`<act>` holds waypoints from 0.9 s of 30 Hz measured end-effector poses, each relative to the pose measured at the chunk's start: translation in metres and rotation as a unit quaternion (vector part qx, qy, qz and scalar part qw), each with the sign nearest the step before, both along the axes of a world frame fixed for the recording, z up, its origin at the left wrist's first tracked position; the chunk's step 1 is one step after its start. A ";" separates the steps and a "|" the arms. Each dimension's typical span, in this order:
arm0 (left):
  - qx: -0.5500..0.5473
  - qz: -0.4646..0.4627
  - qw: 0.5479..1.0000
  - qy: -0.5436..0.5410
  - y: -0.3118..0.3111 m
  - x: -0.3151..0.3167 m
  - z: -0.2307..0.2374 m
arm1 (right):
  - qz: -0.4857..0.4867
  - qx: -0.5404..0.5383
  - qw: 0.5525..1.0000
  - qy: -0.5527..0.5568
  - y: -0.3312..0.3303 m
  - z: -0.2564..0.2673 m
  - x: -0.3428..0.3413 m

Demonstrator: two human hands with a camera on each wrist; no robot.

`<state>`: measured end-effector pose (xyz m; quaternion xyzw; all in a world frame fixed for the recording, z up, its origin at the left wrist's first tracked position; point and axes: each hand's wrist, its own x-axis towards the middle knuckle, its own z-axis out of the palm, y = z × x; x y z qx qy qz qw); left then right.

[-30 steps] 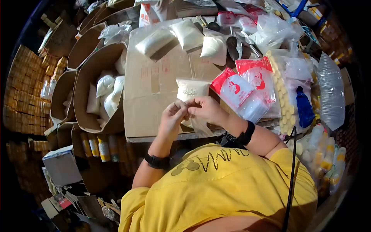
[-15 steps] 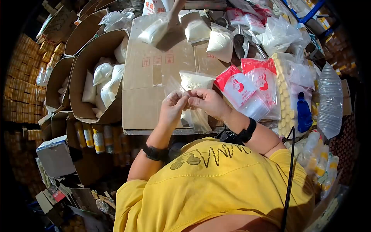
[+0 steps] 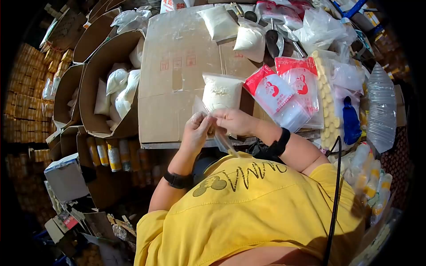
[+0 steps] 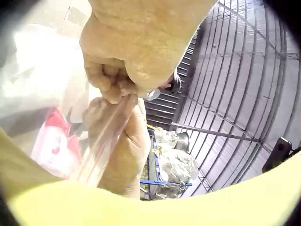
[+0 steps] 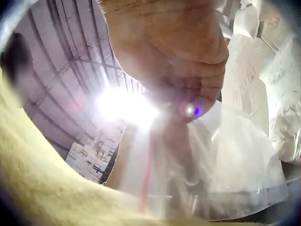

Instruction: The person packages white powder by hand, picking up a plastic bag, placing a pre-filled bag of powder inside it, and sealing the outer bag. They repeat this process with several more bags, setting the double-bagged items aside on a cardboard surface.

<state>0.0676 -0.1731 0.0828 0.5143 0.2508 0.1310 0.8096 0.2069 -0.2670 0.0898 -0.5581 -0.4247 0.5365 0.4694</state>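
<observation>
Both hands meet over the near side of the table. My left hand (image 3: pixel 195 127) pinches the edge of a clear plastic zip bag (image 3: pixel 225 144) between thumb and fingers. Close beside it, my right hand (image 3: pixel 233 122) pinches the same edge. A red line runs along the bag's zip strip (image 4: pixel 106 136) in the left wrist view. In the right wrist view, clear plastic (image 5: pixel 240 165) spreads below the fingers. Just beyond the hands lies a plump bag of white powder (image 3: pixel 222 92); the hands hide its near end, and I cannot tell whether the pinched edge belongs to it.
Flattened cardboard (image 3: pixel 171 88) covers the table. Filled powder bags (image 3: pixel 250 43) and metal scoops (image 3: pixel 272 42) lie at the back. Red-and-white bag packs (image 3: pixel 270 91) sit right, beside a yellow egg-tray-like sheet (image 3: pixel 328 102). An open carton (image 3: pixel 91 106) with white bags stands left.
Another person's hand reached in at the back half a second ago; it and the powder bag at the back left are now gone. My hands keep pinching the clear edge, shifting only slightly.
</observation>
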 end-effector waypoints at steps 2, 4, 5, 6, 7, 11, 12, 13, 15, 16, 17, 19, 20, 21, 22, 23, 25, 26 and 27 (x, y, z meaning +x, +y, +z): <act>0.047 0.017 0.999 -0.007 -0.001 -0.002 0.006 | -0.032 0.014 0.998 0.058 0.001 -0.003 -0.005; 0.081 0.047 0.996 0.013 0.001 -0.003 0.007 | -0.123 0.112 0.970 -0.178 0.006 -0.016 0.001; 0.247 0.036 0.965 0.077 0.008 -0.009 0.004 | -0.166 0.157 0.929 -0.291 0.008 -0.021 0.007; 0.406 0.023 0.903 0.139 0.020 -0.018 0.000 | -0.219 0.089 0.908 -0.345 0.011 -0.019 0.021; 0.551 0.010 0.811 0.197 0.028 -0.022 0.002 | -0.269 0.021 0.878 -0.396 0.013 -0.015 0.038; 0.706 0.042 0.646 0.287 0.051 -0.025 0.011 | -0.144 0.174 0.816 -0.532 0.012 -0.029 0.040; 0.667 0.055 0.687 0.283 0.062 -0.027 0.013 | -0.085 0.124 0.842 -0.519 0.011 -0.038 0.038; 0.629 0.076 0.725 0.270 0.070 -0.029 0.016 | -0.137 0.048 0.872 -0.467 0.012 -0.049 0.041; 0.563 0.126 0.787 0.218 0.092 -0.036 0.012 | -0.233 -0.104 0.903 -0.346 0.011 -0.083 0.055; 0.549 0.141 0.801 0.193 0.101 -0.039 0.016 | -0.306 -0.120 0.907 -0.262 0.010 -0.119 0.073; 0.566 0.153 0.789 0.183 0.113 -0.043 0.010 | -0.345 -0.165 0.917 -0.112 0.007 -0.145 0.087; 0.604 0.152 0.767 0.158 0.135 -0.046 -0.003 | -0.415 -0.356 0.832 0.093 0.013 -0.154 0.097; 0.512 0.151 0.826 0.179 0.141 -0.046 -0.010 | -0.460 -0.316 0.815 0.152 0.016 -0.199 0.103; 0.415 0.150 0.875 0.198 0.146 -0.044 -0.016 | -0.461 -0.262 0.815 0.233 0.024 -0.197 0.099; 0.313 0.148 0.913 0.215 0.152 -0.042 -0.020 | -0.454 -0.231 0.833 0.214 0.032 -0.212 0.099; 0.283 0.141 0.923 0.221 0.158 -0.039 -0.024 | -0.445 -0.201 0.850 0.196 0.042 -0.226 0.098; 0.227 0.175 0.938 0.196 0.165 -0.026 -0.019 | -0.465 -0.252 0.814 0.240 0.050 -0.239 0.101; 0.241 0.204 0.934 0.169 0.176 -0.021 -0.019 | -0.462 -0.181 0.828 0.261 0.050 -0.235 0.095; 0.259 0.228 0.935 0.083 0.194 -0.024 -0.029 | -0.459 -0.106 0.838 0.277 0.049 -0.217 0.087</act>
